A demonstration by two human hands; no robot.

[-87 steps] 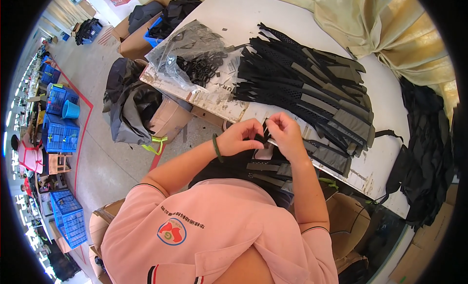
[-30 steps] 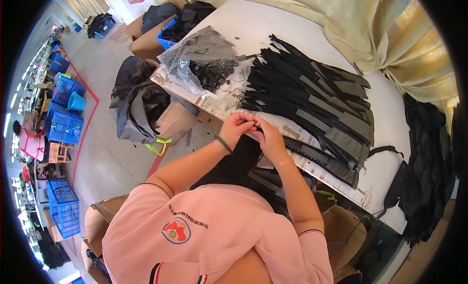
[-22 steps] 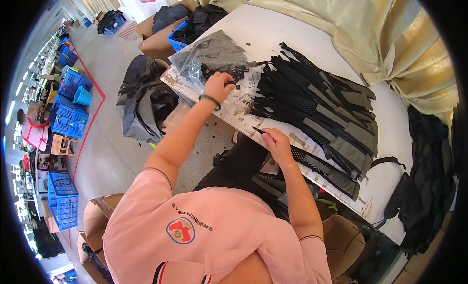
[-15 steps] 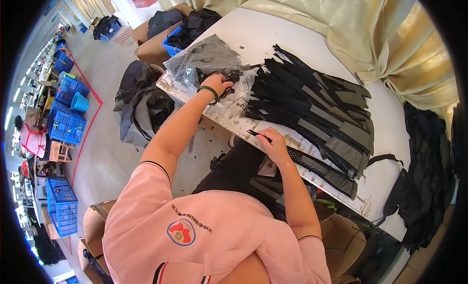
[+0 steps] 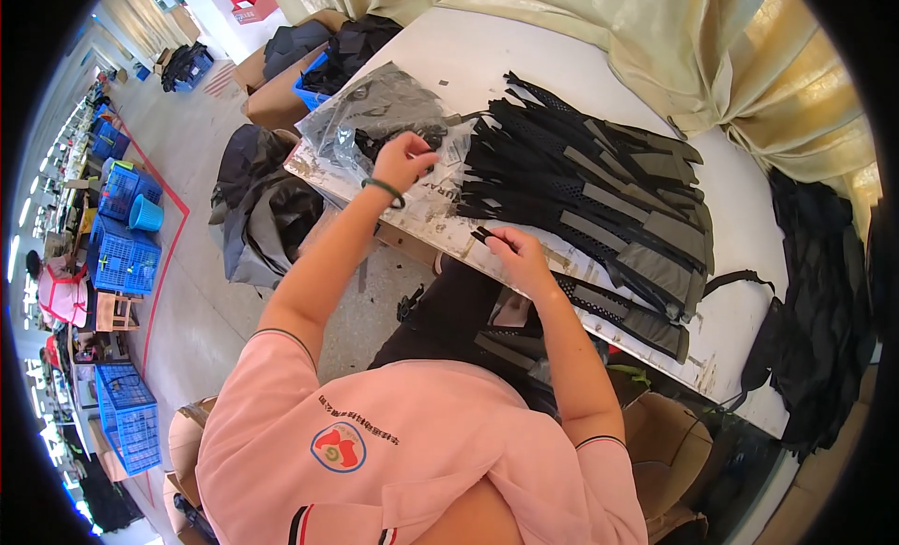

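My left hand, with a dark green band at its wrist, is closed in a pinch over the clear plastic bag. Dark small parts lie in and beside the bag. What sits between those fingertips is too small to make out. At the table's front edge my right hand pinches the narrow end of a black strap. A mesh-backed black and grey strap runs along the edge beyond that hand. Many similar straps lie fanned in a pile in front of me.
The white table has a worn front edge. Dark fabric pieces hang over its right end. A dark bundle rests on the floor at left, near cardboard boxes and a blue crate. An open carton stands by my right elbow.
My left hand has risen slightly off the small dark parts, its fingers drawn together. My right hand stays near the edge, the strap end turned a little. The whole view has shifted slightly.
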